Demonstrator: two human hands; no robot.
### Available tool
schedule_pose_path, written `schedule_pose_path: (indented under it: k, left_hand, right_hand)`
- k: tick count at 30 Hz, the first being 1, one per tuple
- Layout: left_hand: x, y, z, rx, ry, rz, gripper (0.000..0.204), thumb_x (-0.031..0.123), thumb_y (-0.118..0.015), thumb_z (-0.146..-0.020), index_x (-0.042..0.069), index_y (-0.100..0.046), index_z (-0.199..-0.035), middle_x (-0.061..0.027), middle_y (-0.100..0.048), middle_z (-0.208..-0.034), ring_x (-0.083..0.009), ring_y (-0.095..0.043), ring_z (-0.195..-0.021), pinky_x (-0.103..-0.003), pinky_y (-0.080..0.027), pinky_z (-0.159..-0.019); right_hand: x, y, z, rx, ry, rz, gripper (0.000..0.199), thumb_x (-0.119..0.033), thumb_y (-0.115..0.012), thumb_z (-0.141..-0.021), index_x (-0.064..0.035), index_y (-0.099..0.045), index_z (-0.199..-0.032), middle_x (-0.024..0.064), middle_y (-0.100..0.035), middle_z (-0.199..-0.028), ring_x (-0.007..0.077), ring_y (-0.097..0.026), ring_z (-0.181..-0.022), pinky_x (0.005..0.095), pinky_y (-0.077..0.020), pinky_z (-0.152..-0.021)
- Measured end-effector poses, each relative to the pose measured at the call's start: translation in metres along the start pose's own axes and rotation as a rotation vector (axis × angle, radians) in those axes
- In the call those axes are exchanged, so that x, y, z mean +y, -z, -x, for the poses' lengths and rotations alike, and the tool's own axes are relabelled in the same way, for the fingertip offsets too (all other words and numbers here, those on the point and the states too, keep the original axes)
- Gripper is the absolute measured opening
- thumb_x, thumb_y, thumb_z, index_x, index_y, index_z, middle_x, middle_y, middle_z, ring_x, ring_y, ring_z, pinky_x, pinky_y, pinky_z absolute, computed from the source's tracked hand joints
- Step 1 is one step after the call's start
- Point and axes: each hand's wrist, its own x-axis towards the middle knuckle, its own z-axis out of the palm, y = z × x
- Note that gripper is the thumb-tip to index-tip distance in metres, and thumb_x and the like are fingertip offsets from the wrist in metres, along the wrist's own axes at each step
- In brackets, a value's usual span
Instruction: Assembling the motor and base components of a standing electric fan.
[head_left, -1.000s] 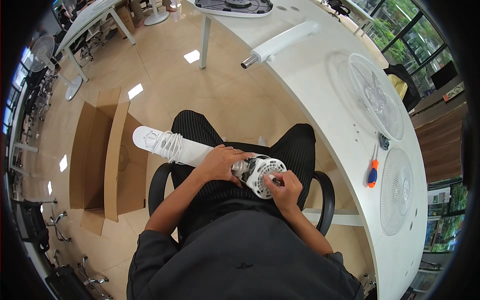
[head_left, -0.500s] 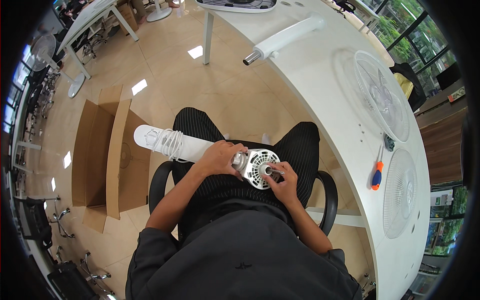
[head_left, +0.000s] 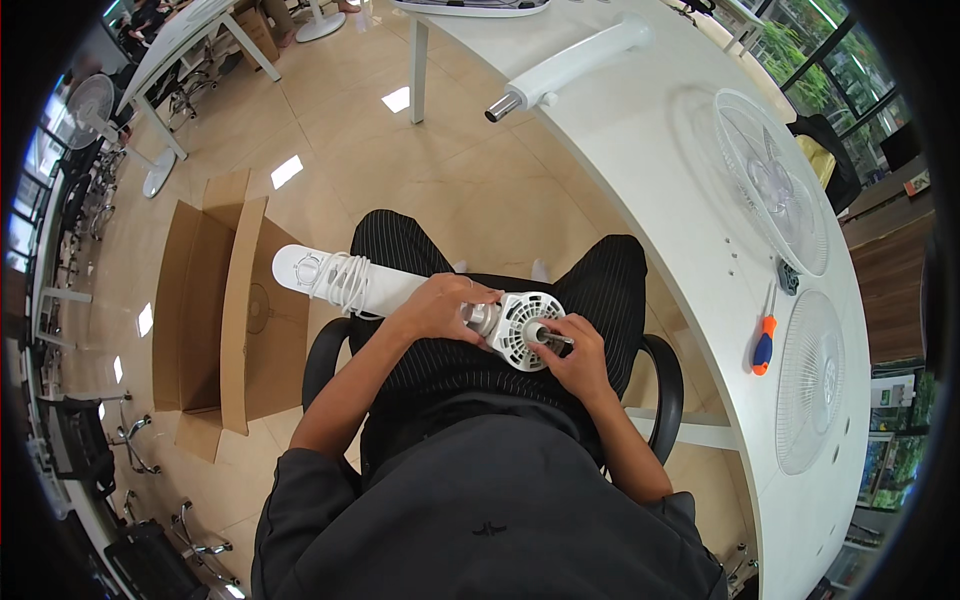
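Across my lap lies a white fan body: a long flat stem with a coiled white cord around it, and a round slotted motor housing at its right end. My left hand is wrapped round the neck beside the housing. At the housing's centre, my right hand pinches the white collar around the metal shaft, which sticks out to the right. The fingers partly hide the collar.
To my right, the curved white table holds a fan stand tube, a fan grille with blades, another grille, an orange-and-blue screwdriver and small screws. An open cardboard box stands on the floor at left.
The right hand has turned slightly at the collar, and its fingers have shifted on it. The left hand keeps its hold on the neck. My view has shifted a little.
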Motion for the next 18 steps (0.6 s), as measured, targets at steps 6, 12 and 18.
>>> schedule_pose_path:
  k: [6,12,18]
  left_hand:
    - [-0.005,0.000,-0.004,-0.035,0.029,0.029,0.073,0.039,-0.094,-0.053,0.003,-0.074,-0.112,-0.0124,-0.074,-0.112,-0.0287,-0.071,-0.101,-0.036,-0.054,-0.090]
    - [-0.006,0.006,-0.009,-0.069,0.088,0.034,0.077,0.035,-0.097,-0.051,0.002,-0.072,-0.116,-0.0124,-0.074,-0.113,-0.0284,-0.072,-0.100,-0.033,-0.054,-0.089]
    - [-0.011,0.005,-0.008,-0.046,0.094,0.026,0.083,0.044,-0.094,-0.052,0.005,-0.071,-0.122,-0.0122,-0.074,-0.109,-0.0298,-0.069,-0.095,-0.035,-0.053,-0.086]
  right_hand:
    - [0.005,0.003,-0.008,-0.047,-0.006,0.005,0.036,-0.017,-0.086,-0.073,-0.0054,-0.074,-0.104,0.0107,-0.068,-0.086,0.0290,-0.066,-0.080,0.0368,-0.0530,-0.073]
    - [0.010,-0.002,-0.014,-0.043,-0.094,-0.026,0.036,-0.012,-0.086,-0.072,-0.0029,-0.075,-0.105,0.0111,-0.070,-0.086,0.0238,-0.067,-0.078,0.0336,-0.0527,-0.073]
    - [0.017,-0.007,-0.016,-0.066,-0.241,-0.228,0.037,-0.015,-0.086,-0.073,-0.0039,-0.074,-0.106,0.0118,-0.067,-0.100,0.0252,-0.067,-0.089,0.0358,-0.0533,-0.081]
